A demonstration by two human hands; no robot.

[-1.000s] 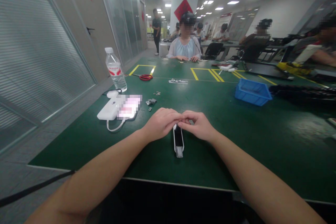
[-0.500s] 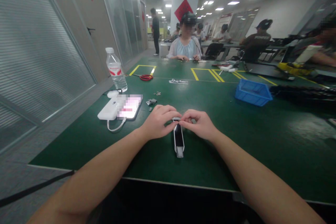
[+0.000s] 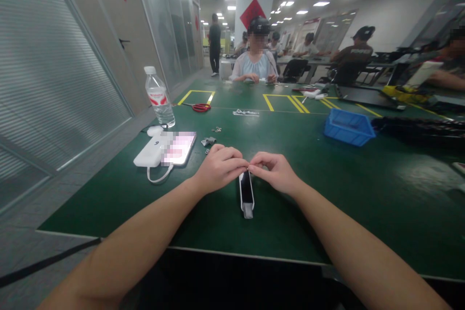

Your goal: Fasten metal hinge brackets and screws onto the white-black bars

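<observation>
My left hand [image 3: 218, 168] and my right hand [image 3: 273, 171] meet fingertip to fingertip over the far end of a narrow black and white tray [image 3: 246, 194] that lies lengthwise on the green table [image 3: 327, 189]. Both hands are closed in a pinch on a tiny part that I cannot make out. Small metal parts [image 3: 209, 142] and a few washers [image 3: 217, 129] lie just beyond my left hand.
A white power bank [image 3: 149, 153] with a phone [image 3: 178, 147] on it and a water bottle [image 3: 158, 97] stand at the left. Red scissors [image 3: 201, 107] and a blue bin [image 3: 348, 128] lie farther off. A person [image 3: 256, 60] sits across the table; others work behind.
The two hands drew apart slightly, showing a small metal piece between them, then closed together again over the tray's far end. The tray has stayed put.
</observation>
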